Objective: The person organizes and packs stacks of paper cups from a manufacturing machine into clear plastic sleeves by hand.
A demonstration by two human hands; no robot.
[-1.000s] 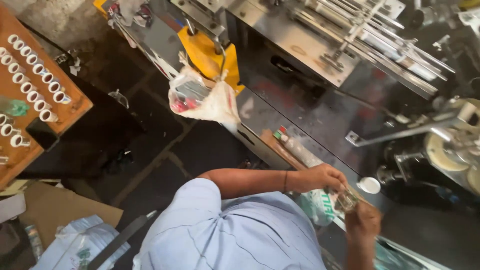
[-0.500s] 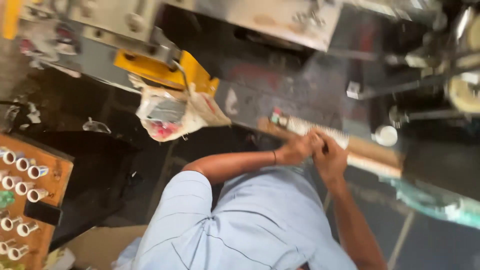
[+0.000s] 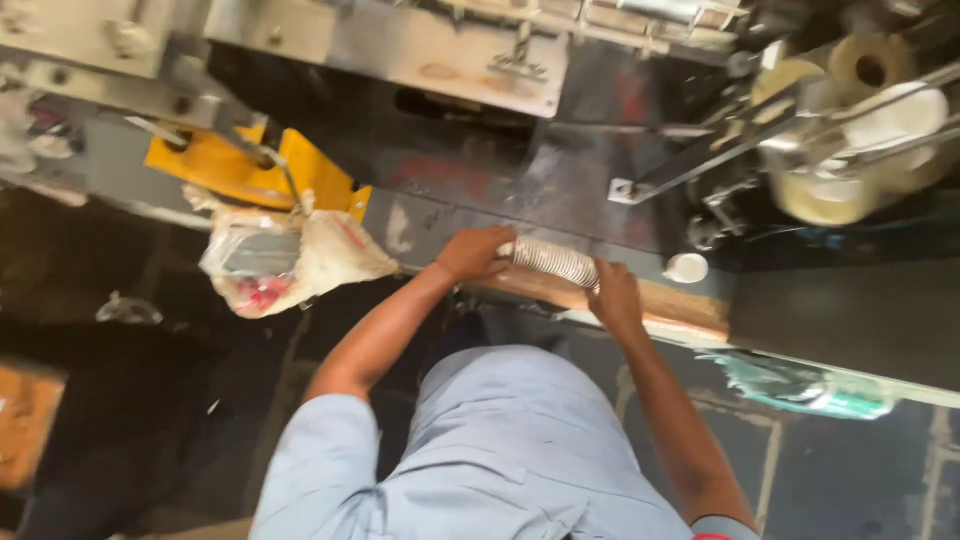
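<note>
A stack of white paper cups [image 3: 548,260] lies on its side on a wooden ledge [image 3: 668,304] at the front of a dark metal machine. My left hand [image 3: 472,254] grips the stack's left end. The stack's right end is closed in my right hand [image 3: 612,296]. Both arms reach out from my light blue shirt [image 3: 500,450], which fills the lower middle of the view.
A single white cup [image 3: 687,267] stands on the machine just right of my hands. A plastic bag [image 3: 285,262] hangs under a yellow part [image 3: 250,170] at left. Paper rolls [image 3: 830,190] sit at top right. A greenish plastic bag [image 3: 810,390] lies below the ledge.
My hands were close together at the machine's edge; now they are apart with the stack of cups stretched between them. The view has swung left and closer to the machine.
</note>
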